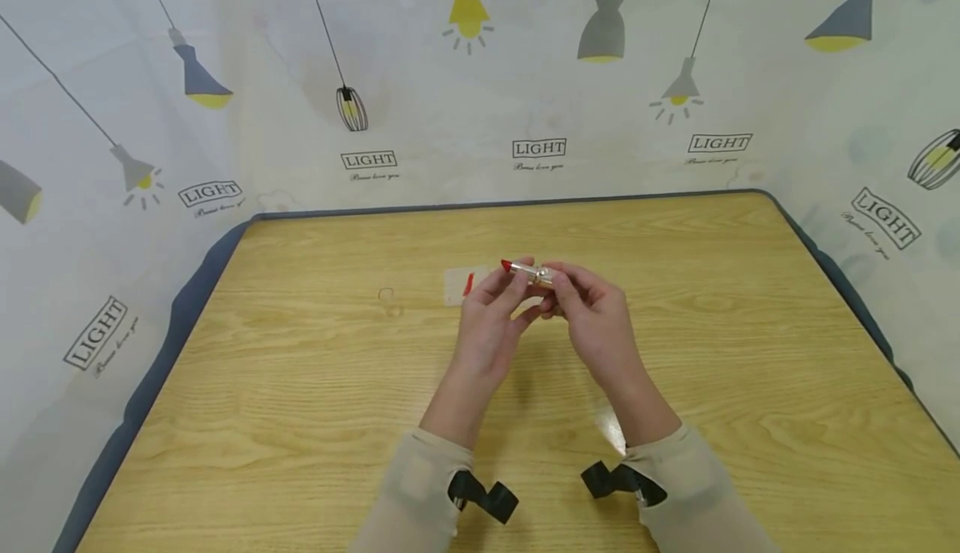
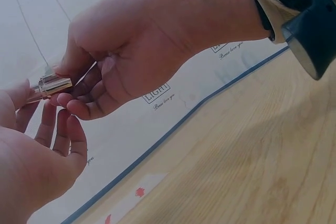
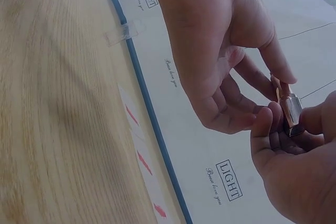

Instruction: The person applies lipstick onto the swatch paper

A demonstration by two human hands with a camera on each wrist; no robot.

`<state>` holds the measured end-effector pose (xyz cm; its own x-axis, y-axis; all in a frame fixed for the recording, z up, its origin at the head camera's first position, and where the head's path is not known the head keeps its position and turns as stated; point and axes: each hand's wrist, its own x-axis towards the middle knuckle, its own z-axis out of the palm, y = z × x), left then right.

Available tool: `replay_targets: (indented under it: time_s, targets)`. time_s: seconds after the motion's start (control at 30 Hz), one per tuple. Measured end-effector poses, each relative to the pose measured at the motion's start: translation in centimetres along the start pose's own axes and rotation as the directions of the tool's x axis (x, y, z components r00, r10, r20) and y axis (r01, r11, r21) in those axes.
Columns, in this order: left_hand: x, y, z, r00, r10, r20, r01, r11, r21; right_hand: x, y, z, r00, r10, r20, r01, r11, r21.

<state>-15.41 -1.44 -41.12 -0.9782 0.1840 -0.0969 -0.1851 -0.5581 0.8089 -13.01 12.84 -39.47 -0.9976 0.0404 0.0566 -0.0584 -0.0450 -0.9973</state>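
An uncapped lipstick (image 1: 534, 273) with a red tip and a shiny metallic tube is held above the table between both hands, its tip pointing left. The left hand (image 1: 487, 328) pinches the tube near the tip, while the right hand (image 1: 600, 320) grips the base end. In the left wrist view the metallic tube (image 2: 55, 84) shows between the fingertips of both hands. Fingers partly cover the lipstick (image 3: 290, 107) in the right wrist view. Behind the left hand lies a pale paper strip (image 1: 453, 288) with a red mark; more red strokes show on this strip (image 3: 137, 141) in the right wrist view.
The wood-grain table (image 1: 300, 386) has a dark blue edge (image 1: 450, 207), with a lamp-patterned cloth (image 1: 450, 103) standing around it. A faint reddish ring (image 1: 386, 294) lies left of the strip. Clear tape (image 3: 124, 33) sits across the edge. Black mounts (image 1: 483, 495) are on both wrists.
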Motion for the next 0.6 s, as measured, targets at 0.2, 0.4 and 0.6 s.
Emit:
replay_targets:
  time_s: [0.2,0.4,0.6]
  targets:
    - [-0.09,-0.19,0.17,0.999,0.017,-0.029,-0.016,1.0,0.023,-0.05,0.08,0.03,1.0,0.006,-0.01,-0.006,1.0,-0.018]
    - [-0.16,-0.32,0.28,0.998,0.031,-0.05,-0.029,0.999,0.031,-0.2,-0.14,0.03,1.0,0.005,-0.013,-0.005,0.999,-0.046]
    - [-0.21,-0.45,0.45,0.995,0.067,-0.072,-0.066,0.998,0.018,-0.16,-0.25,0.12,1.0,-0.007,-0.021,0.005,0.998,-0.066]
